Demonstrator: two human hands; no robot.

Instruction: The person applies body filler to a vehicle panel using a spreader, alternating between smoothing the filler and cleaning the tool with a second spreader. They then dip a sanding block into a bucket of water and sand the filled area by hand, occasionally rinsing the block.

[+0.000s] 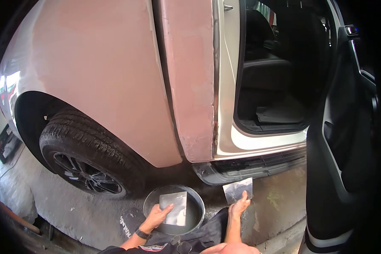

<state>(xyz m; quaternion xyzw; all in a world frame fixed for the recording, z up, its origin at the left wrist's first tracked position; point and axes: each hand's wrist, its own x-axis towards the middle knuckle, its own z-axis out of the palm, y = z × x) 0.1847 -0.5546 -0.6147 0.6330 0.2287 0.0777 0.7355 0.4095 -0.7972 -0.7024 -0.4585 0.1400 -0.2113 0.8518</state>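
My left hand (156, 216), with a dark watch on the wrist, holds a flat grey metal plate (175, 207) over a round dark tub (152, 201) on the ground. My right hand (239, 206) grips a second thin metal spreader (237, 189) by its lower edge, held upright just right of the tub. Both hands are low, below the car's pink-primed body panel (114, 72).
A rear tyre (86, 152) sits in the wheel arch at left. The car's open door (343, 127) stands at right, with the dark cabin (275, 76) and a black side step (249, 167) behind. Rough concrete floor (279, 203) lies underneath.
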